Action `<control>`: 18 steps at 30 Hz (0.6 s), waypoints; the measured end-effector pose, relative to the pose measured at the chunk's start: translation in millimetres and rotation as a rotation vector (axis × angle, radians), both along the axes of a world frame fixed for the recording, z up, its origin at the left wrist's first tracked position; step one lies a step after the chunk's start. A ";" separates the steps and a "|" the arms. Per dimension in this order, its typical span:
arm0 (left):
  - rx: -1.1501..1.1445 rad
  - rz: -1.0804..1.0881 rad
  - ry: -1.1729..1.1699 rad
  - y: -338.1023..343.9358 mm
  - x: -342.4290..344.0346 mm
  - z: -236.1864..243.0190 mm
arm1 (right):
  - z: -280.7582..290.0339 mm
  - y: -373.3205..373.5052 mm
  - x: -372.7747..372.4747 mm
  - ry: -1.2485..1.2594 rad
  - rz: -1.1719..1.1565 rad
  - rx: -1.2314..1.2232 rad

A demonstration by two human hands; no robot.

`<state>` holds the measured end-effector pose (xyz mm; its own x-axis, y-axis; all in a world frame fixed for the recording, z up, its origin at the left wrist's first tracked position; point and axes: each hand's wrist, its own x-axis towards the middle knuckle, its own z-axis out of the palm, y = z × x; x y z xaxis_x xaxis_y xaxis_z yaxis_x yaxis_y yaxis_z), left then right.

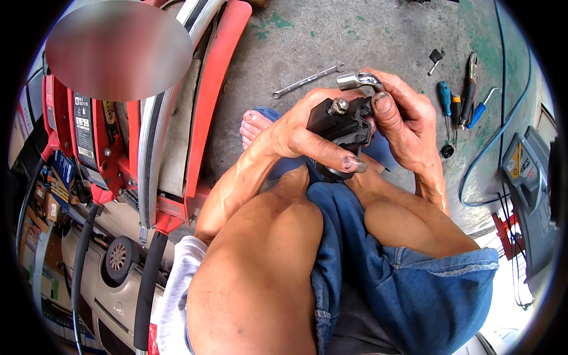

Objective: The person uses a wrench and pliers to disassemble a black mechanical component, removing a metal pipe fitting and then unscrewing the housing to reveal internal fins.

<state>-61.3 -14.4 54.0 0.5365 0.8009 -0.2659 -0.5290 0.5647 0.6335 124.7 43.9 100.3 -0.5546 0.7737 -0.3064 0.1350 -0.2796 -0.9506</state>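
My left hand [302, 133] grips a black ridged component [327, 121] above my shins, thumb across its lower part. A silver nut on a threaded stud [340, 105] stands on its upper face. My right hand [402, 121] is closed on a chrome bent wrench [356, 81], whose head is raised just above the nut, apparently apart from it. The right thumb lies beside the component's right side; the fingers behind it are mostly hidden. Below the component a dark round part [332, 174] shows partly under my left hand.
A combination wrench [307, 80] lies on the concrete floor [290, 41]. Screwdrivers [445, 100], pliers [470, 83], a small black-headed tool [435, 58] and a blue hose [473, 201] lie rightward, beside a grey machine [526, 183]. Red equipment [219, 77] stands left, a beige car [100, 284] beyond.
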 end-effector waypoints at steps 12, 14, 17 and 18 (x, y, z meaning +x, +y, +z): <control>-0.169 -0.012 0.082 7.5 -5.0 18.9 | 0.8 -1.3 -0.3 -0.006 -0.004 -0.058; -0.128 -0.005 0.100 11.3 -5.6 24.6 | 0.4 0.0 2.3 0.009 -0.036 -0.080; -0.149 -0.051 0.145 14.4 -9.8 33.8 | -0.7 0.0 5.7 -0.010 -0.087 -0.117; -0.138 -0.056 0.189 14.3 -10.5 34.7 | -0.8 0.8 6.8 -0.013 -0.080 -0.115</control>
